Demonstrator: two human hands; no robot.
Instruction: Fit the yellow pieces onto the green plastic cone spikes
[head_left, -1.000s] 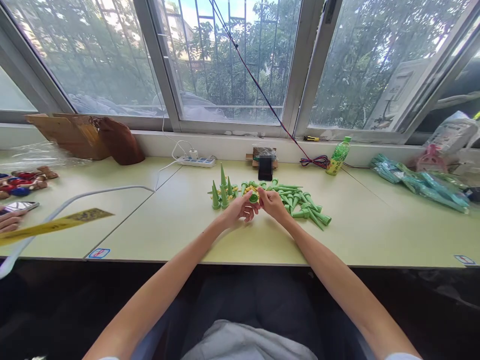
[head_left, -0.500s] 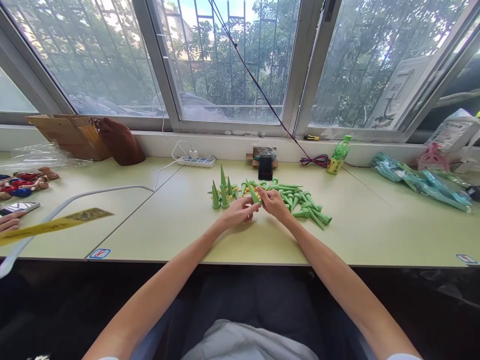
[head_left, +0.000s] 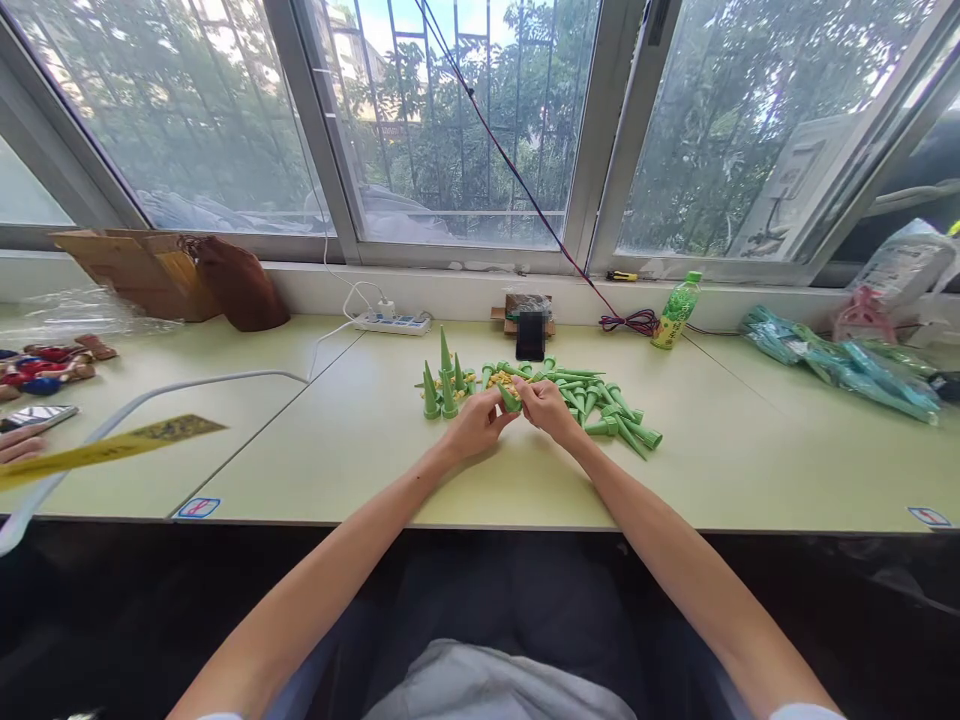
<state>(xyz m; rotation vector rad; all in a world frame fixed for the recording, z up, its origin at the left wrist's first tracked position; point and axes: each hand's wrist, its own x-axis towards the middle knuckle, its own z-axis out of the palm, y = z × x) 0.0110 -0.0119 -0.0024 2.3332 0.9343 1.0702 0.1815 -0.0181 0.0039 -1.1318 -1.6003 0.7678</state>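
A green plastic cone spike is gripped in the fingers of my left hand, its wide end turned toward my right. My right hand meets it there, thumb and forefinger pinched at the rim. Whatever sits between those right fingertips is too small and hidden to name. Left of my hands, several green cone spikes stand upright on their caps. Small yellow pieces lie scattered just behind my hands. A loose pile of green cone spikes lies right of my right hand.
Behind the pile, a black phone leans on a small box. A green drink bottle and a power strip stand along the wall. Blue plastic packets lie at right. Another person's hand shows at the left edge.
The cone spike has tipped, so its wide end now faces me more. My left fingers have closed further around it, while my right hand stays nearly in place.
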